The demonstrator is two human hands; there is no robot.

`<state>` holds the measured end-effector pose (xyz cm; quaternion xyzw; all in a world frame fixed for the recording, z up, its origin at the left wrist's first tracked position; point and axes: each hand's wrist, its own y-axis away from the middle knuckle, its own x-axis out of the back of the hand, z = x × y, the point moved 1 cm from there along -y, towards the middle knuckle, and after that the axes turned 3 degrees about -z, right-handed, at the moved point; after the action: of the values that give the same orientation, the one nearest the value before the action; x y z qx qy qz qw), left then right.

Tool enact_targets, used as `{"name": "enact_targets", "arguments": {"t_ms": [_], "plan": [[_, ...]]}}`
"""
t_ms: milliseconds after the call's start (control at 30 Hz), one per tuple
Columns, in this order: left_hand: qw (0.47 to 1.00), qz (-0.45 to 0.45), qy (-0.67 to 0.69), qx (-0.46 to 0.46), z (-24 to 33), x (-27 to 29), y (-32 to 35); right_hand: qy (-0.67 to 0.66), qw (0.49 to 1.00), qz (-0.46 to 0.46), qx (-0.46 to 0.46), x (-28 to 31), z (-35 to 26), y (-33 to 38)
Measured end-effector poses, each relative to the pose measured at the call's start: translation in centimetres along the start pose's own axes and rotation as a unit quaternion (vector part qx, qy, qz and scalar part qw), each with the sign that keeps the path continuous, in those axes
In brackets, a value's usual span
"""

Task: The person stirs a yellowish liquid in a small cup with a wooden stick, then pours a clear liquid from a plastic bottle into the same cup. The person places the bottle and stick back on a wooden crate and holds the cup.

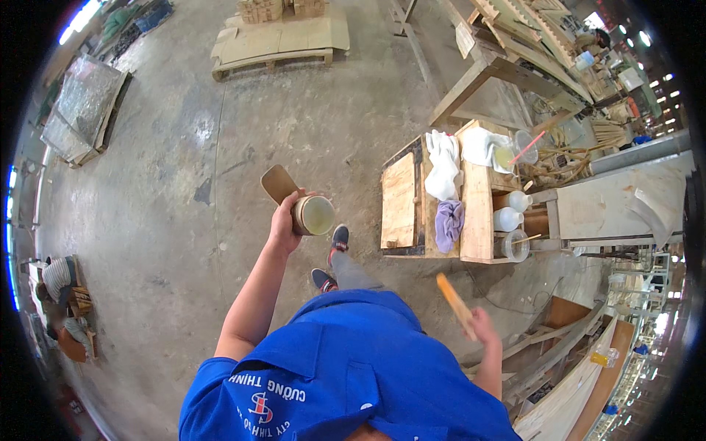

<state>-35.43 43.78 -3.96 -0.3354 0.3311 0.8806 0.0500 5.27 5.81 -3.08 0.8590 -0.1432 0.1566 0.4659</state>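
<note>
My left hand is closed around a round tub with pale yellowish contents and an open top. A flat brown wood piece with a rounded end sticks out beyond the same hand; how it is gripped is partly hidden. On the right, my right hand grips one end of a flat, light wooden stick with an orange far end. It is held out over the floor, apart from the tub. Nearest to that hand stands a wooden box-like stand.
The stand carries white cloths, a purple cloth, white bottles, a clear cup and a cup with a red straw. Pallets stand ahead. Long boards lie at lower right. People work far left.
</note>
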Motion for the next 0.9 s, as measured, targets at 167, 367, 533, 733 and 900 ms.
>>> {"name": "enact_targets", "arguments": {"t_ms": [167,367,533,733,900], "plan": [[0.982,0.076,-0.086,-0.148,3.5,1.6,-2.3,-0.039,0.978,-0.106,0.176,-7.2,-21.3,-3.6],[0.966,0.081,-0.091,-0.23,7.6,-0.7,-8.6,0.191,0.82,-0.099,0.531,-12.8,-37.5,-7.0],[0.976,0.094,-0.12,-0.156,12.9,-3.9,-15.0,0.343,0.691,-0.029,0.636,-12.4,-48.3,-11.0],[0.97,0.082,-0.188,-0.13,17.1,-7.2,-22.0,0.474,0.525,0.01,0.707,-12.0,-61.4,-16.8],[0.948,0.059,-0.2,-0.242,20.5,-10.6,-26.5,0.383,0.669,-0.03,0.636,-10.9,-65.0,-21.8]]}}
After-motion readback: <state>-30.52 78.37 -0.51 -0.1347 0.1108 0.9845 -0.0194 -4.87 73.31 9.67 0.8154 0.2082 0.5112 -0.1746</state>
